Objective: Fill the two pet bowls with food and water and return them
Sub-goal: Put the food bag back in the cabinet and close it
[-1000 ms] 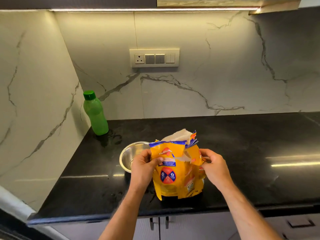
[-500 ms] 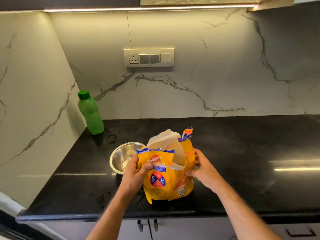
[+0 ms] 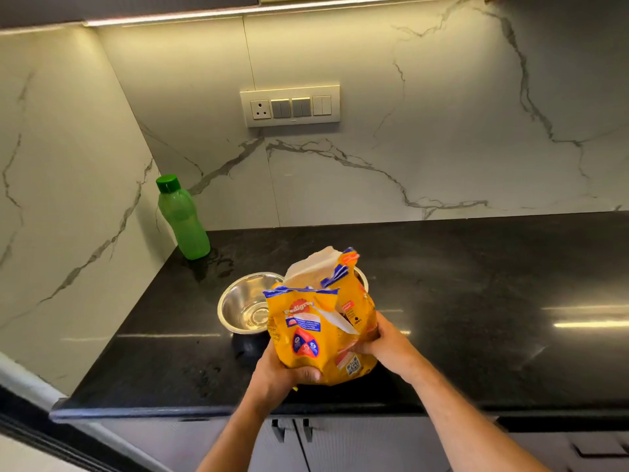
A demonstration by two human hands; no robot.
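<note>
We hold the food bag [image 3: 316, 338] in both hands, just above the front of the counter [image 3: 476, 284]. The left hand [image 3: 282, 374] cups the bag from below, closed around its lower left corner. The right hand [image 3: 384, 342] is closed on the right side wall at mid-height. The bag mouth is torn open and points up and away from us.

One steel bowl [image 3: 245, 304] sits on the counter, just behind and left of the bag; it looks empty. A second rim [image 3: 361, 277] shows behind the bag top, mostly hidden. A green bottle [image 3: 183, 219] stands in the far left corner, capped.

Handling notes, as we judge them:
- The bag is soft film with loose contents, so it will sag and shift as it tilts.
- The film is probably slick; we take hold at the base and a side wall, not at the torn top flap.
- Kibble may surge out, so we tilt slowly with the mouth close over the bowl.
</note>
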